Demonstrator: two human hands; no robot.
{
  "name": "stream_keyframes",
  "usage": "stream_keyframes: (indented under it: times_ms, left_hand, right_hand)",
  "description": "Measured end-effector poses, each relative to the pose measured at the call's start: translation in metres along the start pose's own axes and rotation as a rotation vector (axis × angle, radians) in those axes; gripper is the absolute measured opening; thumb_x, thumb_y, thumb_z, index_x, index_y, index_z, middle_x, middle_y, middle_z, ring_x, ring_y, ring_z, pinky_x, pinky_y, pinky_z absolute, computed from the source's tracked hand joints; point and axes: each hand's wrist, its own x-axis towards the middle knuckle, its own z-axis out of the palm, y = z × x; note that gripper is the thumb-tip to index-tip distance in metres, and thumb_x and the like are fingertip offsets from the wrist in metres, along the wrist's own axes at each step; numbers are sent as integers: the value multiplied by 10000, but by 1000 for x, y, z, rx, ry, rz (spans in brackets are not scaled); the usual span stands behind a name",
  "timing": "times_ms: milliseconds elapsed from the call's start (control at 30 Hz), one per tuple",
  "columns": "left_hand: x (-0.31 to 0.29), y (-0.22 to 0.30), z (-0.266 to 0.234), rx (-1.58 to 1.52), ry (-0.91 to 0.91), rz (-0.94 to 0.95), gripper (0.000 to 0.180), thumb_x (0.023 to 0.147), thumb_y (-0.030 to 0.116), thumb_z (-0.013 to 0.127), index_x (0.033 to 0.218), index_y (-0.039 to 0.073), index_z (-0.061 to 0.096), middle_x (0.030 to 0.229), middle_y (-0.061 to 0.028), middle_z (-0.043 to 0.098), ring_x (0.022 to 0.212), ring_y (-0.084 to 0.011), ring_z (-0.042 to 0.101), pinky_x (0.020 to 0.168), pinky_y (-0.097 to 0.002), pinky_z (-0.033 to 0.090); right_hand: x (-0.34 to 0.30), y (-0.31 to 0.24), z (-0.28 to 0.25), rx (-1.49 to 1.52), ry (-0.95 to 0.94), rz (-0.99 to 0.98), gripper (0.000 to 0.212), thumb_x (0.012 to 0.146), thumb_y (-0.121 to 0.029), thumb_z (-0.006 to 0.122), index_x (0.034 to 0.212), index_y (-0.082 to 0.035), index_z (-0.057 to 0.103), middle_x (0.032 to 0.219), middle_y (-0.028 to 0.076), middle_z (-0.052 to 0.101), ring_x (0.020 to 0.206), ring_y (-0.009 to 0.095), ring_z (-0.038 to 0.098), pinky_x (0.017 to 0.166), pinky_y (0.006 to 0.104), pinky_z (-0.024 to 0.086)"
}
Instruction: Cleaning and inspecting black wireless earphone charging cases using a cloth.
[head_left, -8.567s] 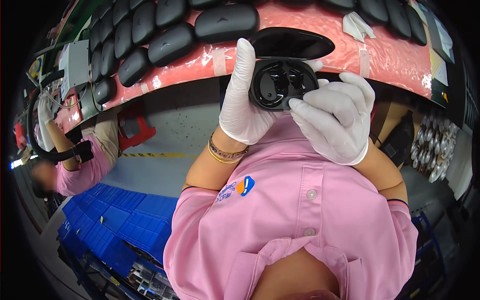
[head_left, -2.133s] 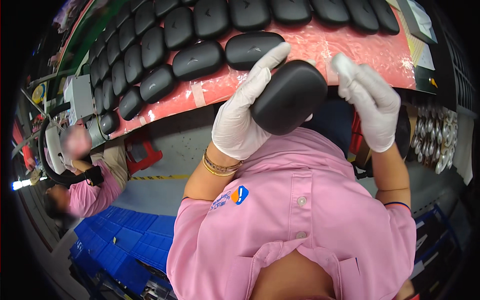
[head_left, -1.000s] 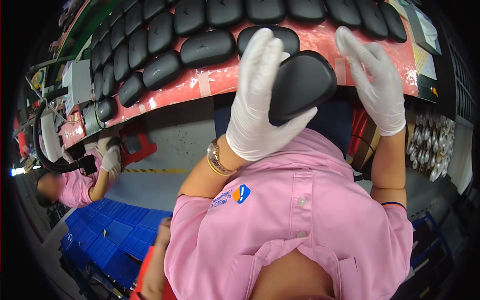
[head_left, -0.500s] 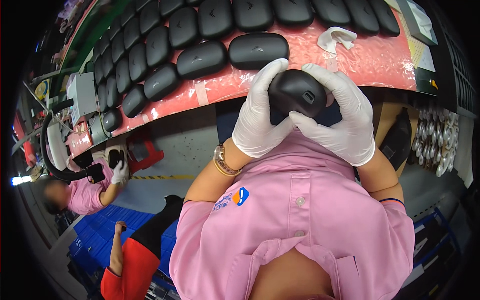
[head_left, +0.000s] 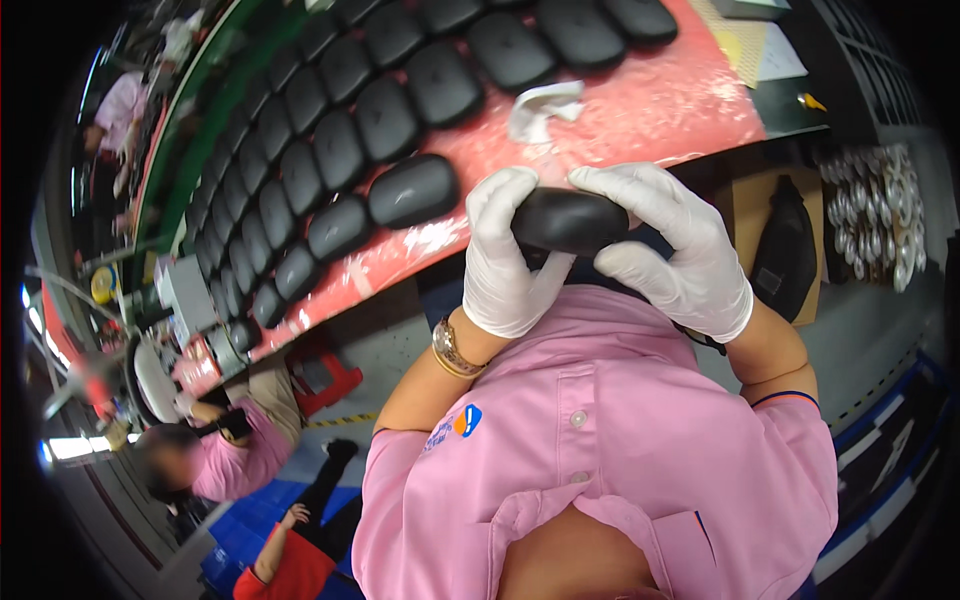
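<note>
Between my two white-gloved hands is a smooth black rounded case [head_left: 570, 220], held in front of my chest at the table's near edge. My left hand [head_left: 503, 255] grips its left end, thumb underneath. My right hand [head_left: 675, 245] is curled round the right end, fingers above and thumb at the lower side. Similar black cases [head_left: 415, 190] lie in rows on a pink bubble-wrap sheet [head_left: 690, 105]. A crumpled white cloth [head_left: 545, 108] rests on that sheet just beyond my hands.
A dark bag [head_left: 785, 245] lies on brown cardboard to the right, beside hanging shiny clear pieces [head_left: 875, 220]. A grey box [head_left: 190, 295] stands at the table's left end. Two people, one in pink [head_left: 245, 450] and one in red [head_left: 285, 565], are at left, near a red stool [head_left: 330, 385].
The held case has been turned, so its slotted end is out of sight and a smooth long side shows. The view has swung; the table and cloth appear further left.
</note>
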Motion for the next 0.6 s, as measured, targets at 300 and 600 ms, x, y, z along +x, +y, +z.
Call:
stream_keyframes:
  times_ms: [300,600]
  left_hand:
    - [59,36,85,-10,-371,373,717,618,-67,640,1274,59,378,1235,-215,420,1113,-375,452,967,-456,373]
    - [62,-6,93,126,-67,-13,621,748,-37,600,1315,-28,346,1335,-267,386,1221,-396,420,997,-450,390]
  right_hand:
    - [-31,32,-114,949,-360,814,562,954,-370,496,1389,-46,351,1180,99,547,894,169,618,638,286,553]
    - [7,67,-386,-655,862,79,470,821,-187,681,1242,-33,542,1186,92,587,1105,181,531,977,297,392]
